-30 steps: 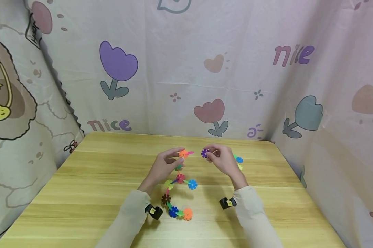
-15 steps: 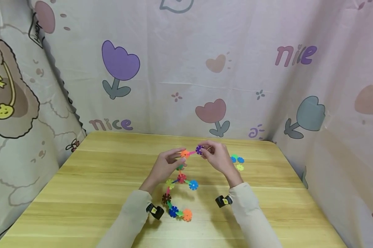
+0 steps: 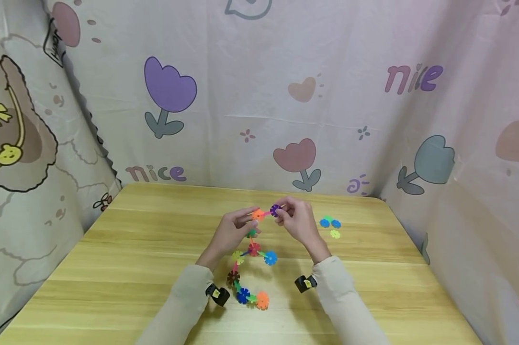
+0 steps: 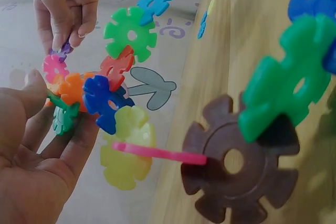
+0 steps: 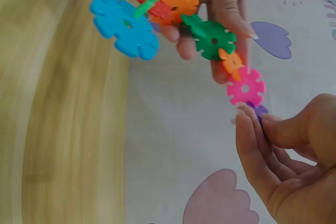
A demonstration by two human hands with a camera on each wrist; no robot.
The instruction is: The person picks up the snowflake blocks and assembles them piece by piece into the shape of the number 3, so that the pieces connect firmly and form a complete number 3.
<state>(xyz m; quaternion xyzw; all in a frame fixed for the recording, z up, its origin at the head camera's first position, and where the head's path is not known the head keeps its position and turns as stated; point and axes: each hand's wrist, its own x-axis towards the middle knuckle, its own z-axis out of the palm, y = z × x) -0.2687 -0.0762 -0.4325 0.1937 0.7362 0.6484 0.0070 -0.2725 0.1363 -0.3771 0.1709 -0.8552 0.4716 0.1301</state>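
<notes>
A chain of slotted plastic snowflake discs hangs from my left hand [image 3: 228,235], which grips it near its upper end, by an orange disc [image 3: 258,214] and a green disc [image 5: 214,41]. From the orange disc a pink disc [image 5: 247,86] sticks out to the right. My right hand [image 3: 300,224] pinches a purple disc [image 3: 275,210] between thumb and fingers, its edge against the pink disc. Whether their slots interlock is hidden by the fingertips. Lower in the chain are a yellow disc [image 4: 127,150], a brown disc [image 4: 239,163] and a light blue disc [image 5: 124,25].
Several loose discs, blue ones [image 3: 336,224] and a yellow-green one [image 3: 335,234] among them, lie on the wooden table [image 3: 134,258] right of the hands. The chain's lower end, with an orange disc [image 3: 262,301], is toward the near edge. A patterned curtain [image 3: 238,91] stands behind.
My right hand has moved left, bringing the purple disc from apart to against the pink disc. The loose discs behind that hand now show fully. My left hand keeps its grip nearly in place.
</notes>
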